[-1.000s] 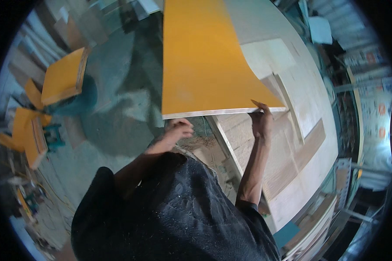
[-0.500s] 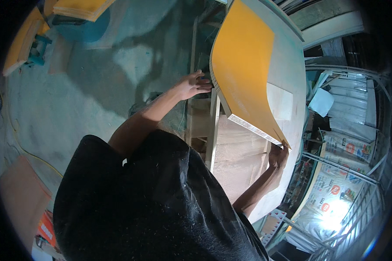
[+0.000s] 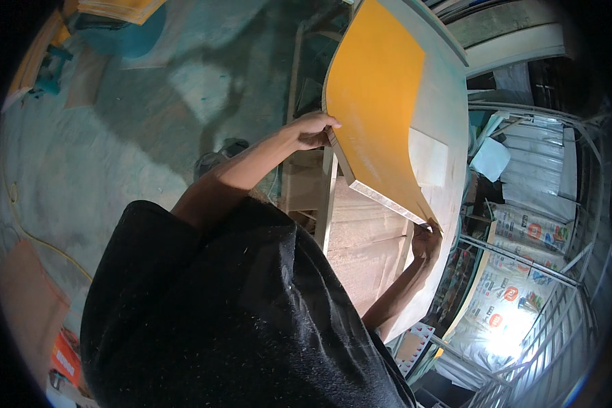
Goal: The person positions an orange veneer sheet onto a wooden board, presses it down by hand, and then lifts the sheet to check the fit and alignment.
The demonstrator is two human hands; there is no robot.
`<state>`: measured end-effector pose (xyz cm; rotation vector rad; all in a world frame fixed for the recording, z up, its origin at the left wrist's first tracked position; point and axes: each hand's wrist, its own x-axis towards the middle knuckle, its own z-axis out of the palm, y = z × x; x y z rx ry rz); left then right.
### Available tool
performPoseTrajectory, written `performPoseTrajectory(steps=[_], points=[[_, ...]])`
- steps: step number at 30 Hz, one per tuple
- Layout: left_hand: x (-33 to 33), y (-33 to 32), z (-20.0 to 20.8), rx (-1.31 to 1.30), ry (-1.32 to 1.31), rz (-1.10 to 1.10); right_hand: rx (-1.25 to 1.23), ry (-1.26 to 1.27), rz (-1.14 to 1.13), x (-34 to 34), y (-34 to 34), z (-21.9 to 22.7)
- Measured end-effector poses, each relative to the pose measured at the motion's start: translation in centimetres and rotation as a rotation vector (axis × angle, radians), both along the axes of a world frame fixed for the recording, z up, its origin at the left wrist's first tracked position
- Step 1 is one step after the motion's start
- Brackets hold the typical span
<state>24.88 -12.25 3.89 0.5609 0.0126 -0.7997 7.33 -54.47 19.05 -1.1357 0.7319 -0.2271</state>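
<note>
A long yellow-faced board (image 3: 377, 88) with a pale, thick edge lies across a light worktable (image 3: 445, 88), looking curved in this wide view. My left hand (image 3: 313, 130) is closed on its left edge, thumb on the yellow face and fingers around the side. At the near right corner, my right hand (image 3: 426, 241) pinches the board, fingertips at its pale end. The undersides of both grips are hidden. Beside the board on the table lies a small pale panel (image 3: 430, 158).
Below the board's near end are a wooden frame and brown panels (image 3: 364, 234). More yellow boards (image 3: 122, 8) are stacked at the far left, by a teal round container (image 3: 119, 37). A yellow cable (image 3: 54, 248) runs over the floor. Metal racks (image 3: 544, 326) stand at right.
My left hand has moved from beside the board, fingers spread, to grip its left edge. My right hand keeps its hold on the corner. The whole view has shifted slightly.
</note>
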Motion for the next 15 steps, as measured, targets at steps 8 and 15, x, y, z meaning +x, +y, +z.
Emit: performPoseTrajectory(steps=[8,15], points=[[-0.3,-0.1,1.0,0.045,0.045,0.023,0.122,0.024,-0.038,-1.0,0.7,0.7],[0.2,0.1,0.1,0.018,-0.016,-0.012,0.030,0.000,-0.013,-1.3,1.4,0.6]])
